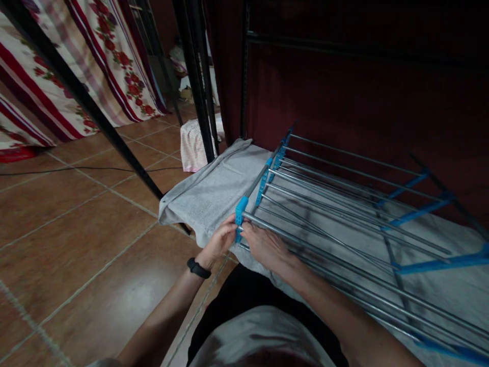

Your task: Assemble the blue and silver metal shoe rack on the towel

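Observation:
A clothes drying rack [328, 229] with grey metal rods and blue plastic end pieces lies across a grey cloth. My left hand [221, 238], a black band on its wrist, has its fingers closed around the outer side of the near-left blue end piece [240, 211]. From the inner side, my right hand [265, 245] pinches at the same piece, where a rod meets it; the fingers hide the exact joint. Several rods run right from there, parallel to one another, while a few in the middle slant across. More blue brackets [412, 216] show on the right.
The grey cloth [217, 186] covers a low surface framed by black metal posts [82, 97]. Behind the rack hangs a dark red cloth [324, 97]. A floral striped curtain [114, 61], a pink-white cloth [194, 145] and a black cable [87, 168] lie beyond, over tiled floor.

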`<state>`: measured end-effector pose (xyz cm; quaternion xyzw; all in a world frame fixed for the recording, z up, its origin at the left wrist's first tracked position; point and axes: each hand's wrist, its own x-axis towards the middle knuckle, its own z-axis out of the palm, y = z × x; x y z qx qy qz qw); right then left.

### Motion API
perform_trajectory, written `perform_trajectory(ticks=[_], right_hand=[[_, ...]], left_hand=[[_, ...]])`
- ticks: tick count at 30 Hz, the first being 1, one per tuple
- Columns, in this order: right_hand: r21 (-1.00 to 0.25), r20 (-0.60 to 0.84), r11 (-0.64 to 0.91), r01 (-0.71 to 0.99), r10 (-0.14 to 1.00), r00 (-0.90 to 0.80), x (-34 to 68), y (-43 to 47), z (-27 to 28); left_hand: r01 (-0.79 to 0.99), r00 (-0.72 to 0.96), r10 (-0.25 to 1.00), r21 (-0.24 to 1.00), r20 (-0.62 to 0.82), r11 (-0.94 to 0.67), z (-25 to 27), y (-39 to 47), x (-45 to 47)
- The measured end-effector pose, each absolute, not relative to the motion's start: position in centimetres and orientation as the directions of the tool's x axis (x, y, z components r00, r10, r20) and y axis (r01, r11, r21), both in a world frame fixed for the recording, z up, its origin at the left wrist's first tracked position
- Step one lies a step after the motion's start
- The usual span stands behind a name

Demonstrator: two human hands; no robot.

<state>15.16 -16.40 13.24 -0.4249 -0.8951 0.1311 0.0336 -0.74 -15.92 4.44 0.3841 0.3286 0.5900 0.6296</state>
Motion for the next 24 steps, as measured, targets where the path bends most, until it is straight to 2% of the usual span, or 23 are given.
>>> perform_trajectory(ticks=[6,16,24], right_hand=[[-0.302,-0.037,0.621,0.723,0.75,-0.66,15.5,-15.6,12.9],[-0.357,-0.035,0.581,0.731,0.774,-0.632,15.3,-15.5,12.2],[-0.347,0.004,0.607,0.715,0.763,-0.646,15.2,-15.5,12.5]], left_hand=[[-0.485,0.153,0.988,0.873,0.024,0.054,4.4,-15.6,-1.4],[-0.486,0.06,0.997,0.874,0.038,-0.004,3.8,-16.0,-0.8],[-0.497,-0.021,0.999,0.867,0.035,-0.041,3.5,-16.2,-0.3]])
